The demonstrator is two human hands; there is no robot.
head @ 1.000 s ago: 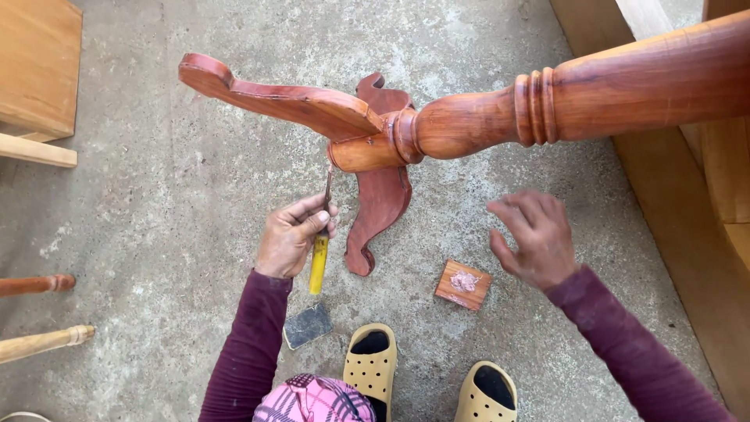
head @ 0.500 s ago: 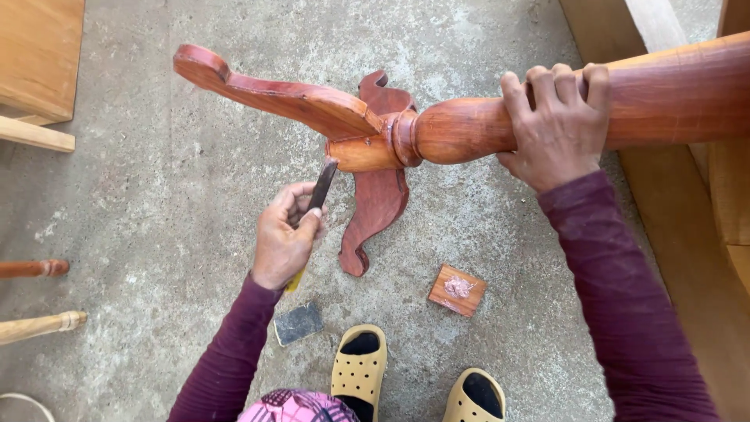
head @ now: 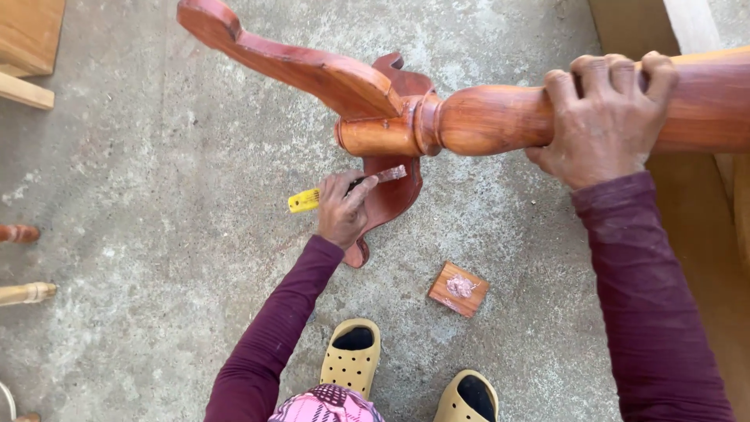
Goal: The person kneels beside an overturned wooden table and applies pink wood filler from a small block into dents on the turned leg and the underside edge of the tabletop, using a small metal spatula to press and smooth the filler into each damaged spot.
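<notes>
A reddish turned wooden pedestal post (head: 484,117) lies horizontally above the concrete floor, with curved carved legs (head: 297,66) at its left end. My right hand (head: 601,117) grips the post from above. My left hand (head: 342,207) holds a yellow-handled putty knife (head: 306,200), its blade tip (head: 388,174) against the lower carved leg (head: 391,199) just under the post's base. A small square wood block (head: 458,288) with a dab of pinkish filler lies on the floor to the right of my left arm.
My feet in yellow clogs (head: 351,355) stand at the bottom. Light wooden boards (head: 27,47) sit at the top left, turned spindle ends (head: 19,233) at the left edge, and a wooden panel (head: 703,203) runs along the right side.
My right hand rose from near the floor and took hold of the post. My left hand turned the putty knife sideways and brought its blade to the lower leg. The view moved closer.
</notes>
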